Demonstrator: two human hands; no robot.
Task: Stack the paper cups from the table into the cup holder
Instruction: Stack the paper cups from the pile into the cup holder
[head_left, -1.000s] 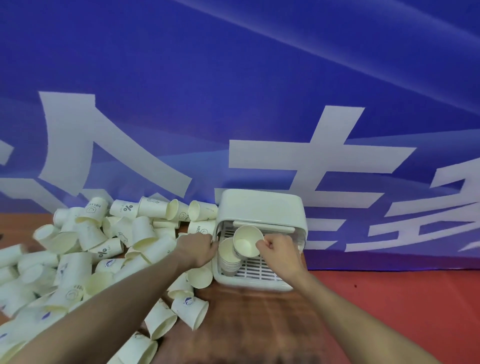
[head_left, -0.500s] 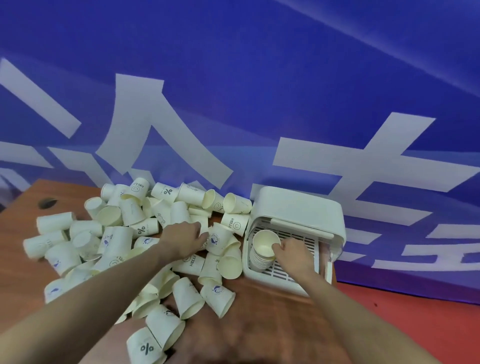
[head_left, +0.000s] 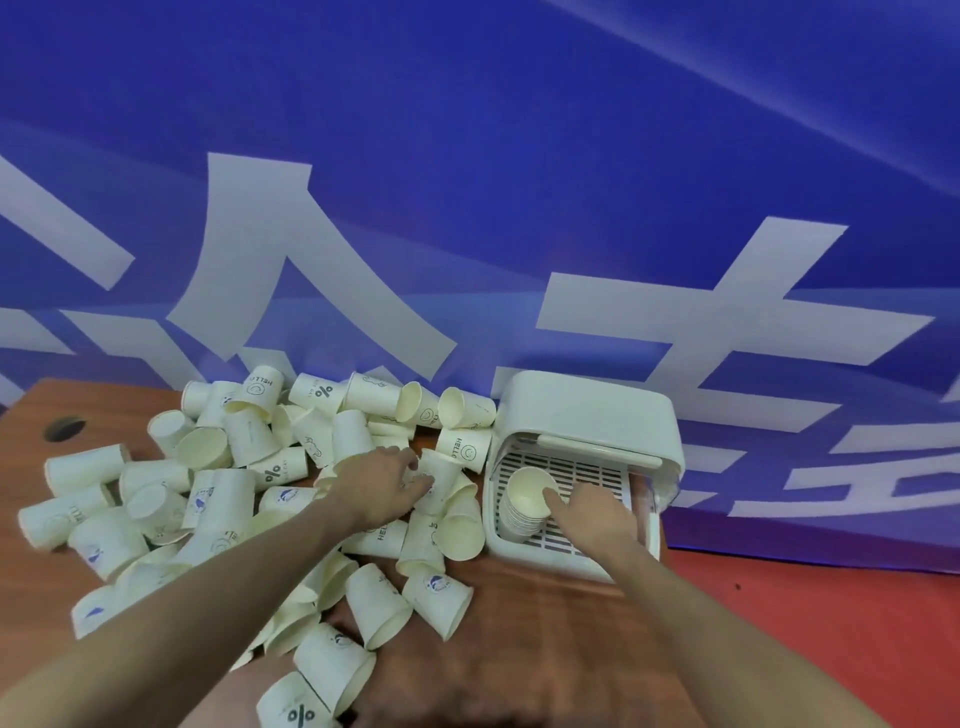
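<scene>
A white cup holder (head_left: 587, 415) with a slotted tray stands at the table's back right, its lid raised. Inside it a stack of nested paper cups (head_left: 524, 506) lies on its side, mouth toward me. My right hand (head_left: 592, 512) rests on the tray beside the stack, its fingers touching the rim of the front cup. A heap of loose white paper cups (head_left: 249, 483) covers the table's left and middle. My left hand (head_left: 382, 480) reaches into the heap and grips one upside-down cup (head_left: 439, 475) just left of the holder.
The wooden table (head_left: 509, 649) has a round cable hole (head_left: 63, 428) near its back left corner. A blue banner (head_left: 467, 182) with large white characters hangs right behind the table. Red floor (head_left: 831, 623) shows to the right of the table.
My right hand has pushed the cup it held onto the stack in the holder. My left hand has closed round a cup in the heap. The view has swung left and down.
</scene>
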